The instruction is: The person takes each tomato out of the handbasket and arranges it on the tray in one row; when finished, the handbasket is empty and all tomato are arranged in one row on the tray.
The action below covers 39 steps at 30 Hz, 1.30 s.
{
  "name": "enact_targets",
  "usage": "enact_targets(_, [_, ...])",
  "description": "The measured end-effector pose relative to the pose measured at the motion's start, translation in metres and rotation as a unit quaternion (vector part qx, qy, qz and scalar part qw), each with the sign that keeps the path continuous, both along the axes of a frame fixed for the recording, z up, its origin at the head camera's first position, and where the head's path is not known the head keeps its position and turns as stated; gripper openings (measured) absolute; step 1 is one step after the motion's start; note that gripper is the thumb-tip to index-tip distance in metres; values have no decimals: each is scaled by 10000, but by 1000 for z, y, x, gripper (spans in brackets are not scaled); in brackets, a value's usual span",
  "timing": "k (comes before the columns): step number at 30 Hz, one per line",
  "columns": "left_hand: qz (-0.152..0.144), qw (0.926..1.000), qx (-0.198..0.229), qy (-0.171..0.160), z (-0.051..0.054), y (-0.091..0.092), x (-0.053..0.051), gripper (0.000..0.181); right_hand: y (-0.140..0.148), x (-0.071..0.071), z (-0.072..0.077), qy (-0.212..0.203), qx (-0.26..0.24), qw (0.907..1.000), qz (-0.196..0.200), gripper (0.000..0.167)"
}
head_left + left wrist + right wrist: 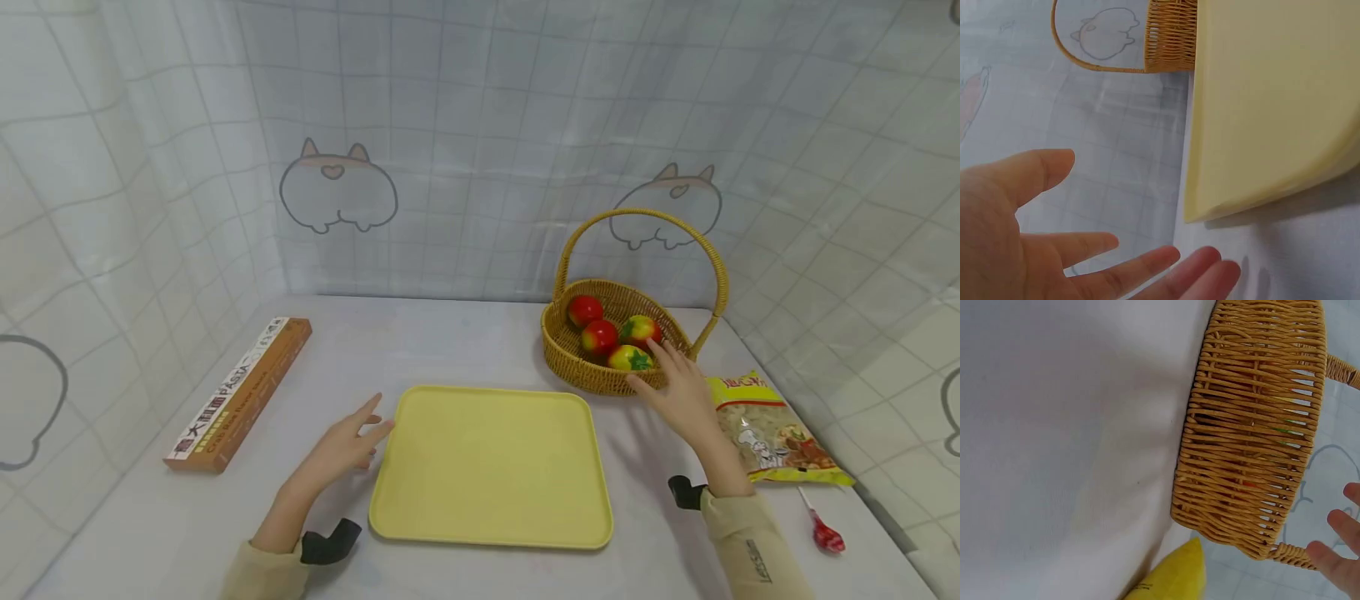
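A wicker basket (pixel 592 379) with a tall handle stands at the back right, holding several red and yellow-green fruits (pixel 600 337). My right hand (pixel 678 396) is over its front right rim, fingers spread near the fruits; in the right wrist view its fingertips (pixel 1335 544) show beside the basket's woven side (pixel 1247 425). My left hand (pixel 341 450) hovers with fingers apart at the left edge of a yellow tray (pixel 491 467), holding nothing; the left wrist view shows the hand (pixel 1066 250) below the tray's corner (pixel 1260 125).
A long pasta box (pixel 240 396) lies at the left. Right of my right hand lies a yellow noodle packet (pixel 772 429), with a red lollipop (pixel 827 535) in front of it. A patterned curtain (pixel 465 150) hangs behind the table.
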<state>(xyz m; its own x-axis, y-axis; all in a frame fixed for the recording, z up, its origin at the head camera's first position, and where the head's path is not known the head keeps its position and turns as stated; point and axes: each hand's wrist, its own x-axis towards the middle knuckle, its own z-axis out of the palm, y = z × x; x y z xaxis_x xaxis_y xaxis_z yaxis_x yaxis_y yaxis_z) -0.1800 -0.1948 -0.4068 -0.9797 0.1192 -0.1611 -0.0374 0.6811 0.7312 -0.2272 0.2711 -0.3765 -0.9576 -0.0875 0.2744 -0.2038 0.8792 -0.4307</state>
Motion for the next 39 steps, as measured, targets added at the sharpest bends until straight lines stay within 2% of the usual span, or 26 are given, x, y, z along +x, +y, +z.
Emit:
enact_targets(6, [78,9946,941,-430,-14,-3,-3,66,3,-7,-1,-87,-577,9983,88,69])
enact_targets(10, [5,9895,1343,-535,-18,-5,-4,63,6,-13,-2,-189,-969,9947,300,63])
enact_targets(17, [-181,9850,1579,-676,-24,-8,-6,62,12,-28,2,-239,-1240,9894,719,54])
enact_targets(20, [-76,9831,1669,-749,-26,-8,-8,61,13,-36,9,-324,-1329,9868,866,52])
enact_targets(26, [-152,9818,1788,-627,-35,-10,-14,58,15,-50,18,-559,-1156,9868,992,46])
enact_targets(32, [-234,9780,1988,-584,-42,-15,-16,60,14,-63,13,-921,-938,9867,958,44])
enact_targets(39, [-173,9781,1979,-624,-44,-16,-14,60,13,-75,4,-996,-740,9866,1057,41])
